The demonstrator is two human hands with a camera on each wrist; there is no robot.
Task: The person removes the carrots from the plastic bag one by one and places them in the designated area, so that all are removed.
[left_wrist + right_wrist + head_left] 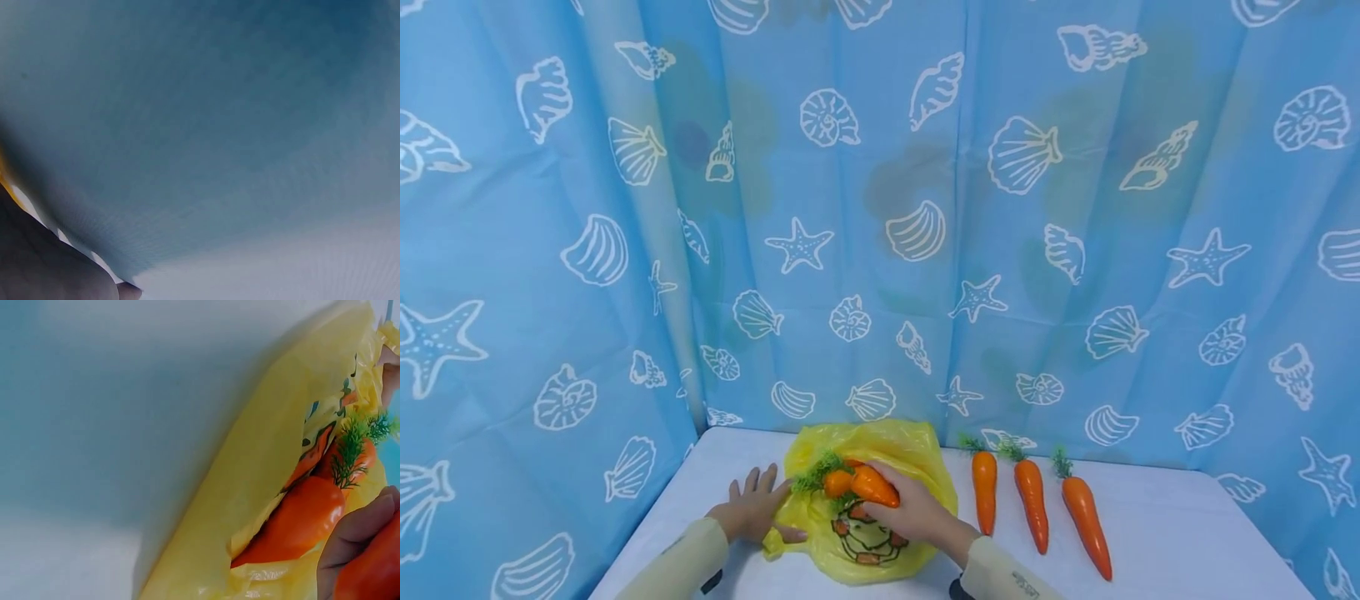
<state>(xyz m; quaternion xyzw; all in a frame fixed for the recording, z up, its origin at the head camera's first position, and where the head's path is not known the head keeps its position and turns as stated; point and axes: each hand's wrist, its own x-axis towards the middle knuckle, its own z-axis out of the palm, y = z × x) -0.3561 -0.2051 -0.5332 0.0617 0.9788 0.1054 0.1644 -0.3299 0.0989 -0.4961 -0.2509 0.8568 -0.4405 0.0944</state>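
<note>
A yellow plastic bag (820, 546) with a printed picture lies on the white table, its mouth gaping. My right hand (913, 507) grips an orange carrot (876, 487) over the bag; the right wrist view shows the thumb against it. Another carrot (303, 515) lies in the bag's mouth, and behind it sits one more carrot (369, 454) with green leaves (351, 453). At the bag's left side rests my left hand (754, 504), fingers straight and spread, thumb over the yellow plastic. Only a dark edge of that hand (50, 262) shows in the left wrist view.
Right of the bag, three carrots with green tops lie in a row: a near carrot (984, 492), a middle carrot (1032, 504) and a far-right carrot (1086, 525). A blue curtain (880, 275) with white shells hangs behind and left of the white table (1180, 533).
</note>
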